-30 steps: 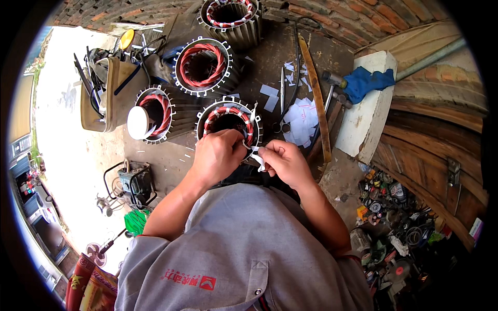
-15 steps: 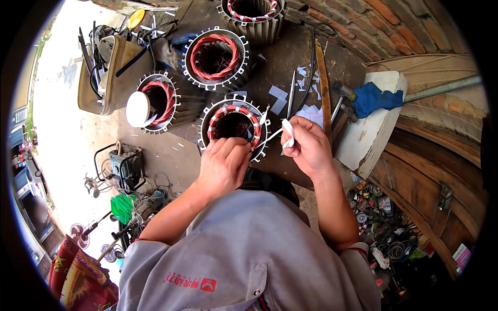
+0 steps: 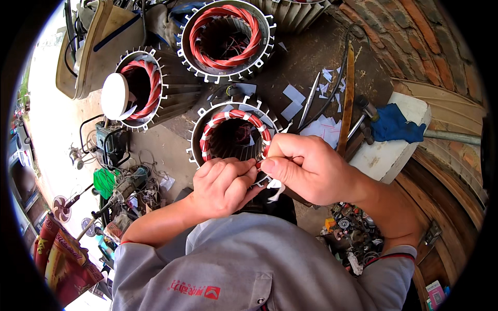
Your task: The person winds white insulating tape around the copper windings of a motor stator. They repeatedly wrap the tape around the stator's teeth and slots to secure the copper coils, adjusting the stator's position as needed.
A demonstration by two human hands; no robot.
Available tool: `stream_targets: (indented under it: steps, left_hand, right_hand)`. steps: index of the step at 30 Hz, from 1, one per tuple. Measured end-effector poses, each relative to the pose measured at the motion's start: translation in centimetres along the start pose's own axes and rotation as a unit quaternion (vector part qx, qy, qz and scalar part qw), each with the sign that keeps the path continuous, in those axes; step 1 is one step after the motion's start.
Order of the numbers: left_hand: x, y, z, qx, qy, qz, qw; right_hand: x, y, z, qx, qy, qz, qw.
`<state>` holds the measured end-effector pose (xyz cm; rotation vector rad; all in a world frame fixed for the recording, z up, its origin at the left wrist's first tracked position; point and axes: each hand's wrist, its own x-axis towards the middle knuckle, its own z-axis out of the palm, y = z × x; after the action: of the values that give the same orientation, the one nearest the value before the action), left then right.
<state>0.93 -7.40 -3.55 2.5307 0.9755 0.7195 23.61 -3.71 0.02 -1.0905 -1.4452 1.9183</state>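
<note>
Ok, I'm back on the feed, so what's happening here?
A person's bare left hand and bare right hand meet at the near right part of a red coil ring with white bands, seated inside a round, finned grey metal housing. A limp white strip hangs below the right hand; exactly what the fingers pinch is hidden. White bands are spaced along the ring's visible part.

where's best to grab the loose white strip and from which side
Probably pinch the white strip by its free end, coming from the person's side: that end sticks out loose below the right hand, while the left hand and the stator crowd its other sides.
</note>
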Motion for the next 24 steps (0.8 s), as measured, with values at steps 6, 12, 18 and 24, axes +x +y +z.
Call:
stream_targets:
  steps: [6, 12, 18, 24]
  left_hand:
    - [-0.2, -0.1, 0.2, -0.003, -0.001, 0.017, 1.000]
    - [-0.1, -0.1, -0.2, 0.012, -0.009, 0.014, 1.000]
    - [-0.3, 0.0, 0.3, 0.003, 0.021, 0.005, 1.000]
    - [0.1, 0.4, -0.6, -0.052, -0.007, -0.009, 0.999]
  right_hand:
    - [1.9, -1.3, -1.0, -0.138, -0.033, -0.039, 0.989]
    - [2.2, -1.8, -1.1, -0.135, -0.010, -0.008, 0.991]
    - [0.8, -0.8, -1.2, 0.126, 0.050, 0.085, 0.987]
    - [-2.1, 3.5, 0.9, 0.089, 0.216, -0.090, 0.968]
